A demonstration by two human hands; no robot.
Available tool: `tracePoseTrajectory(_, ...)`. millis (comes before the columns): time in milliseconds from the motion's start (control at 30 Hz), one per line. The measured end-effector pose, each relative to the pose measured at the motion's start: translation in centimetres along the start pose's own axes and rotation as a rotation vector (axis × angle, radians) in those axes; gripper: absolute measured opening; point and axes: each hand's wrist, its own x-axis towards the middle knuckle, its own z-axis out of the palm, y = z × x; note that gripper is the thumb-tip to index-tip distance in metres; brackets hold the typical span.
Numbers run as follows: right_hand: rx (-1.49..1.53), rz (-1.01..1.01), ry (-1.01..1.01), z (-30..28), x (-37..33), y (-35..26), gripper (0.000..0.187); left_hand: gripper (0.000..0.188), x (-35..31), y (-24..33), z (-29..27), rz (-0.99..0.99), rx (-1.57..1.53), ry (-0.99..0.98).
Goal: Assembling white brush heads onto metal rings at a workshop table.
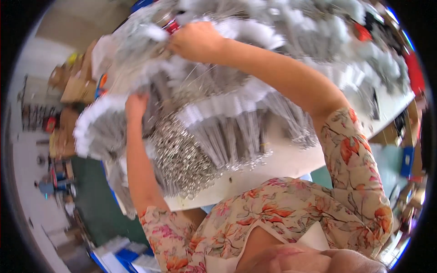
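The right hand point(193, 42) is over the far left part of the table point(291, 164), back upward, with its fingers curled inward. The left hand point(136, 107) is over the table's left part, nearer the person, among the brushes point(236, 132). Both hands are blurred; how far the left fingers are open, and whether either hand has hold of anything, cannot be determined. The right elbow is bent outward, and its forearm crosses above the table from right to left. The left forearm extends almost straight from the table's near side.

The brushes cover most of the table, in bundles and loose heaps. Each has a thin, straight, grey metal stem and a soft white bristle head. At the table's near left part, shiny wire loops point(182, 157) at the stem ends form a dense, glittering mass. A red item point(172, 26) is just beside the right hand, at the table's far left. Brown cardboard boxes point(78, 90), flat-sided and matte, are beyond the table's left end.
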Motion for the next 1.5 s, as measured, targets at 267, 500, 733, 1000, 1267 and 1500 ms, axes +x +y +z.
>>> tracePoseTrajectory(267,0.028,-0.083,0.521,-8.1,-7.2,20.9,0.014,0.014,-2.6,2.5,1.1,-0.031,-0.222,-0.028)
tracePoseTrajectory(500,0.147,0.344,0.118,-3.9,-13.1,23.5,0.021,0.014,-3.6,4.0,0.2,-0.089,-0.153,0.06)
tracePoseTrajectory(733,0.062,0.568,-0.007,-0.7,-12.0,22.0,0.019,0.013,-3.7,5.0,0.8,-0.088,-0.146,0.047)
tracePoseTrajectory(1000,0.025,0.594,-0.019,-1.7,-12.9,21.5,0.018,0.006,-3.2,6.0,-1.1,0.005,-0.371,0.416)
tracePoseTrajectory(1267,-0.271,0.458,0.593,-6.6,-13.6,29.0,0.009,0.014,-3.2,6.8,-2.4,-0.338,-0.905,0.082)
tracePoseTrajectory(1500,-0.134,0.914,-0.038,-2.8,-16.9,34.2,0.032,0.014,-8.5,8.1,-2.8,-0.388,-1.053,-0.064)
